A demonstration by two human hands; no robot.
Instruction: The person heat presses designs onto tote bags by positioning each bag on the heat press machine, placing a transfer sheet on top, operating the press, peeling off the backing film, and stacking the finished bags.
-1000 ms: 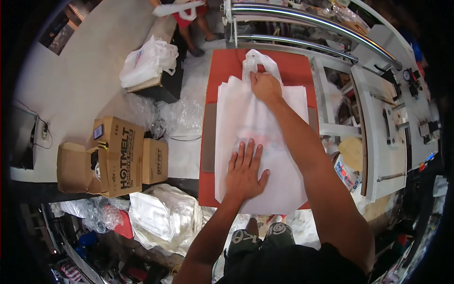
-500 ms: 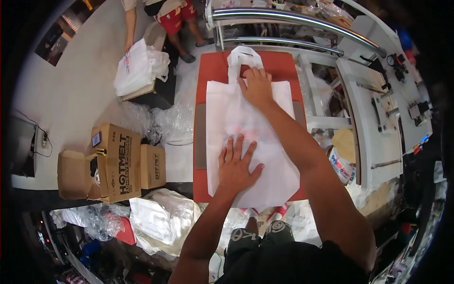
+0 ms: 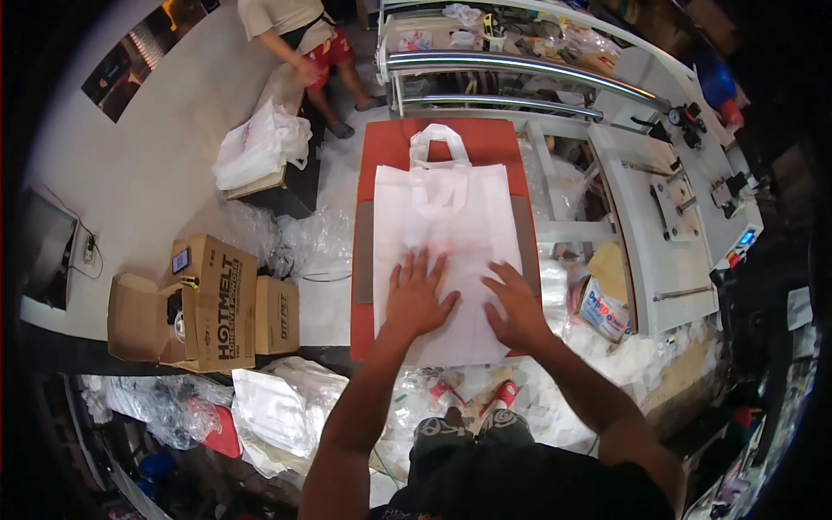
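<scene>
A white tote bag (image 3: 394,208) lies flat on a red board (image 3: 381,143), its handle end pointing away from me. One handle loop (image 3: 438,134) stretches past the bag's top edge; the other (image 3: 442,204) is folded down over the bag's face. My left hand (image 3: 418,295) rests with spread fingers on the bag's lower left part. Beside it, my right hand (image 3: 513,303) is on the lower right part, fingers apart and holding nothing. A faint reddish print shows through the cloth between the hands.
Left stand an open cardboard box (image 3: 217,303) and a smaller carton (image 3: 277,316). White bags (image 3: 260,147) are stacked on a bench near another person (image 3: 295,35). Metal rollers (image 3: 520,69) cross behind the board; a white machine frame (image 3: 650,225) is at right.
My right hand has come back from the handle to the bag's lower right. The near handle loop now lies folded down. The other person's hand has lifted off the stacked bags.
</scene>
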